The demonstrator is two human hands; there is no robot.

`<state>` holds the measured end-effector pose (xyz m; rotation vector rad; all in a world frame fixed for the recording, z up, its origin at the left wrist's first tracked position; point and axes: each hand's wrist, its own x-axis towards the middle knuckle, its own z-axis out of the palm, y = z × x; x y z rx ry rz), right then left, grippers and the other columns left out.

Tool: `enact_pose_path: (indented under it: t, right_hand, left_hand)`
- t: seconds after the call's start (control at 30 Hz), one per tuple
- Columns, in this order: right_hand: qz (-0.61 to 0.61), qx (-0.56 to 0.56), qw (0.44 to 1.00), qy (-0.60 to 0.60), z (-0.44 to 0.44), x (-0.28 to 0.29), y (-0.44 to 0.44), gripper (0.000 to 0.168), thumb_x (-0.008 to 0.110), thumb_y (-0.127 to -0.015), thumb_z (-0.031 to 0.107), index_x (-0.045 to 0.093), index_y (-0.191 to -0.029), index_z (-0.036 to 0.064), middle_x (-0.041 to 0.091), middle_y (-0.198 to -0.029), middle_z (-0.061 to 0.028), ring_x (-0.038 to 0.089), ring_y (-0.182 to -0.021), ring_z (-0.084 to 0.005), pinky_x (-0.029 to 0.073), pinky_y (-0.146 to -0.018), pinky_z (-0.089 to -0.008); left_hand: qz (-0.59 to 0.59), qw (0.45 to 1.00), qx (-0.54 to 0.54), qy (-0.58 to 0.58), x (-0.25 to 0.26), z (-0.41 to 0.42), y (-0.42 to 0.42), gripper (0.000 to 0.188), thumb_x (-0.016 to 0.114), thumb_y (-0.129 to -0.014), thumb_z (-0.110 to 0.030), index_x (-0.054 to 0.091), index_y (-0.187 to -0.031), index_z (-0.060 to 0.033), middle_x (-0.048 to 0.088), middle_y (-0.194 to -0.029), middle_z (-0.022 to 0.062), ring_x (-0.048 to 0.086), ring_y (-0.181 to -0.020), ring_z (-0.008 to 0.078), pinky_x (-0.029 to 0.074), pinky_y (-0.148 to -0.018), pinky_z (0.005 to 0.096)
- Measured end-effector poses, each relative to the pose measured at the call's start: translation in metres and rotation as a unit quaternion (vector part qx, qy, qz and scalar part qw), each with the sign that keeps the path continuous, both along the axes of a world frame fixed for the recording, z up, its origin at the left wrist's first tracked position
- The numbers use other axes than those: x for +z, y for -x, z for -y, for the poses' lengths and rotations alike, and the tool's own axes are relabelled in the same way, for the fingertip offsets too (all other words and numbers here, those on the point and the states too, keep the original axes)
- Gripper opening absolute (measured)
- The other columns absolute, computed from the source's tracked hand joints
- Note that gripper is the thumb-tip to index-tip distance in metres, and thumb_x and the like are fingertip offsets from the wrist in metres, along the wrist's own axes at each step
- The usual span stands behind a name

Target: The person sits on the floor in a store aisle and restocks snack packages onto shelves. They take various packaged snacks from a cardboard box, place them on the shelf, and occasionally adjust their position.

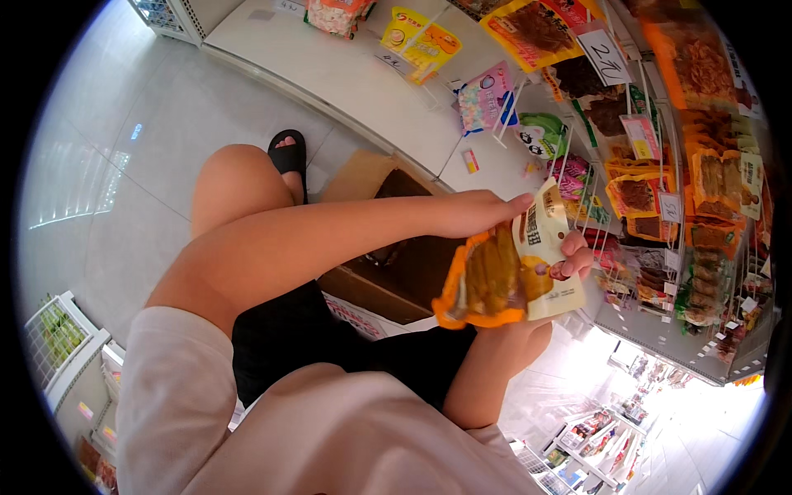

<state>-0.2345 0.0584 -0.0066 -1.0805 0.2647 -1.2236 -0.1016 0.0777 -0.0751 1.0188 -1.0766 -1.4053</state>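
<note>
In front of me is a plastic snack pack [495, 272] with an orange border, long brown pieces in its window and a cream printed panel. My left hand [479, 213] grips its upper left part, with the thumb on the front and the other fingers mostly hidden. From beneath, my right hand [575, 253] curls its fingertips around the far right edge; the pack hides the palm. Below the pack stands an opened cardboard box [371, 288] with some dark or shiny packaging inside.
Hanging packs [640, 192] fill wire hooks at the right. Several bags, among them a yellow bag [421, 43] and a pink bag [486, 102], are at the white shelf [334, 80]. A small tag [471, 161] lies on it. My bent knee [238, 179] is left of the box.
</note>
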Motion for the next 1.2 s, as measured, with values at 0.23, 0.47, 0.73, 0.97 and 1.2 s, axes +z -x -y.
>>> enact_pose_path:
  t: [0.23,0.47,0.73,0.97,1.2]
  right_hand:
    - [-0.252,-0.067,0.949,-0.179,0.008,-0.11,-0.011,0.011,0.055,-0.09,0.012,0.053,-0.1,0.008,0.054,-0.103,-0.0094,0.061,-0.103,-0.0286,0.055,-0.089,-0.0429]
    - [-0.56,0.097,0.817,-0.099,-0.007,-0.241,-0.075,0.022,0.058,-0.088,0.016,0.054,-0.108,0.008,0.056,-0.11,-0.0121,0.061,-0.106,-0.03,0.053,-0.09,-0.043]
    - [-0.773,0.187,0.594,0.121,-0.01,-0.324,-0.097,0.034,0.06,-0.086,0.019,0.056,-0.118,0.008,0.058,-0.118,-0.0151,0.061,-0.11,-0.0316,0.052,-0.092,-0.0431]
    - [-0.75,0.314,0.552,0.185,-0.011,-0.328,-0.034,0.044,0.063,-0.084,0.023,0.058,-0.126,0.009,0.06,-0.125,-0.0178,0.061,-0.113,-0.033,0.05,-0.094,-0.0432]
    - [-0.733,0.513,0.361,0.264,0.02,-0.121,-0.02,0.038,0.062,-0.083,0.021,0.067,-0.117,0.004,0.07,-0.109,-0.0201,0.066,-0.1,-0.0348,0.05,-0.089,-0.0412]
  left_hand:
    - [-0.136,0.986,0.091,0.002,0.047,-0.018,-0.059,0.06,0.053,-0.1,-0.054,0.074,-0.089,0.002,0.071,-0.082,0.0065,0.063,-0.069,0.0098,0.051,-0.067,0.0264]
    - [-0.043,0.965,0.242,-0.091,0.027,-0.022,-0.078,0.06,0.047,-0.099,-0.049,0.072,-0.091,0.0049,0.072,-0.088,0.0206,0.069,-0.082,0.0356,0.051,-0.082,0.0401]
    - [0.005,0.97,0.216,-0.113,0.044,-0.025,-0.083,0.058,0.05,-0.099,-0.05,0.074,-0.089,0.002,0.069,-0.077,0.016,0.065,-0.076,0.0262,0.05,-0.076,0.0374]
    - [-0.001,0.952,0.294,-0.086,0.031,-0.005,-0.098,0.055,0.052,-0.097,-0.048,0.073,-0.09,0.0023,0.07,-0.081,0.0202,0.069,-0.077,0.0318,0.052,-0.076,0.0393]
    - [-0.102,0.937,0.324,-0.078,0.04,-0.011,-0.112,0.047,0.056,-0.099,-0.043,0.074,-0.096,0.0003,0.071,-0.084,0.0051,0.065,-0.072,0.0117,0.051,-0.069,0.0286]
